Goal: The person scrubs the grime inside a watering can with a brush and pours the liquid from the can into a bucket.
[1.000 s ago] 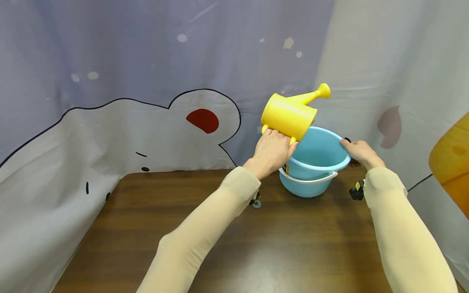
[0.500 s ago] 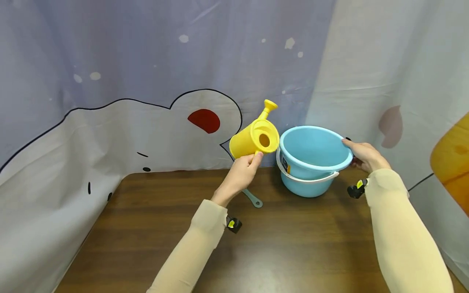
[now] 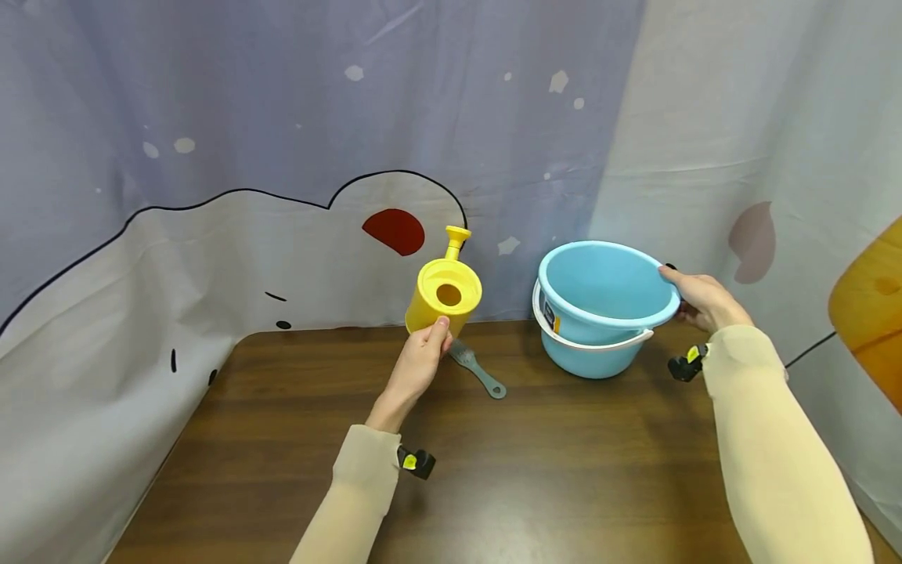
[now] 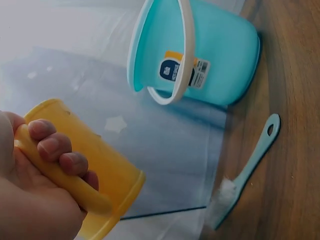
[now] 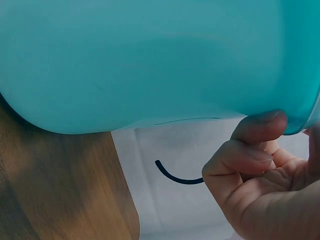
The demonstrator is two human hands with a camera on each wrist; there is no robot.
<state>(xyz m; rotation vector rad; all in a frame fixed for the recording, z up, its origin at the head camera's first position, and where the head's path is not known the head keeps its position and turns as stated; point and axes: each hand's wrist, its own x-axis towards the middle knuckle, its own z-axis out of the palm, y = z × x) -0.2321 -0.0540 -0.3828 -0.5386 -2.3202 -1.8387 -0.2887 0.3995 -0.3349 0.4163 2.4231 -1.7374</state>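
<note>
A yellow watering can [image 3: 431, 304] is held up over the back of the table, its spout pointing up and away and its round top hole facing the head camera. My left hand [image 3: 417, 359] grips its handle; in the left wrist view the fingers [image 4: 54, 148] curl round that handle. To the right, a light blue bucket [image 3: 588, 356] stands upright on the table, its white handle [image 3: 599, 345] hanging down at the front. My right hand [image 3: 705, 299] pinches the bucket's right rim, with the thumb on top and curled fingers [image 5: 260, 127] beneath, against the outer wall.
A grey-green brush [image 3: 486, 379] with pale bristles lies on the brown wooden table [image 3: 535, 470], between the watering can and the bucket. Behind the table hangs a printed curtain [image 3: 282, 102], close behind the bucket. A label [image 4: 185, 70] is stuck on the bucket's side.
My left hand has carried the watering can left and down, away from above the bucket, turning it so the top opening faces me. The brush has come into sight. My right hand stays at the rim.
</note>
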